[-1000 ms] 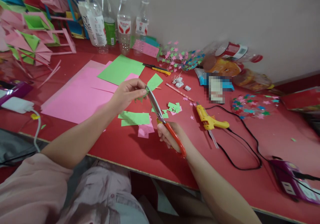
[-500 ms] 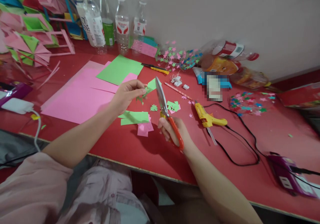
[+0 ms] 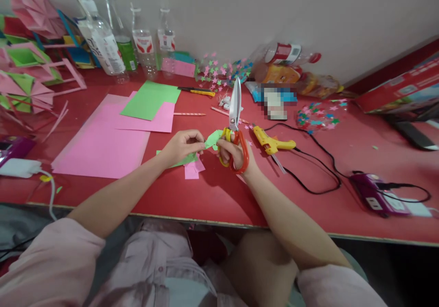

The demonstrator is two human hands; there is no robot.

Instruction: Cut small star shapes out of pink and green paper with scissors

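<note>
A small piece of green paper (image 3: 213, 139) is pinched in the closed fingers of my left hand (image 3: 187, 147). My right hand (image 3: 236, 153) carries the scissors (image 3: 235, 103), with red and yellow handles, round its fingers; the blades point up and away and lie together. Its thumb and fingertips come up to the right edge of the same green piece. Below my left hand lie green paper strips (image 3: 183, 160), partly covered by it, and small pink paper pieces (image 3: 192, 170).
Pink sheets (image 3: 99, 137) and a green sheet (image 3: 147, 99) lie to the left. A utility knife (image 3: 202, 92) and paper stars (image 3: 219, 71) lie behind. To the right are a yellow glue gun (image 3: 272, 141), its black cord and a purple power strip (image 3: 373, 195). Bottles (image 3: 144, 46) stand along the wall.
My hands have come together over the table. The scissors have turned more upright, their blades pointing up, and my right fingers have reached the green piece. The view has shifted to the right.
</note>
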